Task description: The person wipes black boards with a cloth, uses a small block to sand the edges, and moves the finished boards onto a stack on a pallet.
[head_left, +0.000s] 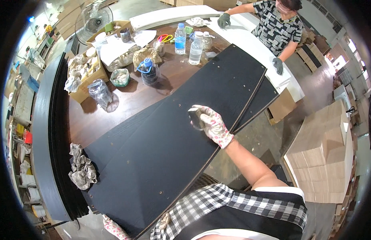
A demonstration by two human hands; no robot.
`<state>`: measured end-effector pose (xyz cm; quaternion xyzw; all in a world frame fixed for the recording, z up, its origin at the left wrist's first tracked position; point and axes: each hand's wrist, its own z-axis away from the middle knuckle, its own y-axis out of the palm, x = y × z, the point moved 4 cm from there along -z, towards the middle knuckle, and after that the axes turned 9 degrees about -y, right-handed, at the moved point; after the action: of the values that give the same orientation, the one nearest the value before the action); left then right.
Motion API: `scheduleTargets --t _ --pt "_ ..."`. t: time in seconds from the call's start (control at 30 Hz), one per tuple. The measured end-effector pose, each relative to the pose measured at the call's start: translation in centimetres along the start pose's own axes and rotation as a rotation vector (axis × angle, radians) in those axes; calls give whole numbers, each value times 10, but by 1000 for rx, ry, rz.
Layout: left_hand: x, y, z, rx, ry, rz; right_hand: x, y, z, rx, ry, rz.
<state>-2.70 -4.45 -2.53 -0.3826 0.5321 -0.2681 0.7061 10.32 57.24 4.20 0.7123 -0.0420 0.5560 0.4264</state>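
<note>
Black drilled panel (149,160): lay across brown tabletop (95,126), with near edge beside checked garment (205,200), floor (225,165) showing toward stacked cartons (321,156), and left end beside 1 crumpled rag (82,170). Reached right gloved hand (212,126) over its middle, fingers curled around 1 small dark piece (196,120). Could not tell left gloved hand's (114,229) grip at lower-left edge. Ran lengthwise from lower left to upper right.

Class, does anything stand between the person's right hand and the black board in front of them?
Only the small dark object held in the right hand; nothing else visible stands between that hand and the black board. The crumpled grey cloth is away at the board's left end.
</note>
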Motion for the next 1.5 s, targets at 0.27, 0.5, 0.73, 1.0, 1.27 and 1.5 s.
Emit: scheduleTargets --t 0.27,0.5,0.73,1.0,1.27,1.5 --pt "74 -13 -35 45 -63 476 2 -13 27 165 94 117" --pt "96 -41 -48 -26 -324 365 -3 -24 17 147 6 212" --pt "90 -39 -48 -154 -235 -39 15 -42 -56 112 -355 385" --pt "84 -22 -62 -176 -200 -271 137 -245 -134 -497 -627 809" --pt "120 -50 -47 -203 -190 -629 167 -258 20 -470 -285 142" --pt "149 -51 -69 -156 -73 -88 71 -163 121 65 765 570"
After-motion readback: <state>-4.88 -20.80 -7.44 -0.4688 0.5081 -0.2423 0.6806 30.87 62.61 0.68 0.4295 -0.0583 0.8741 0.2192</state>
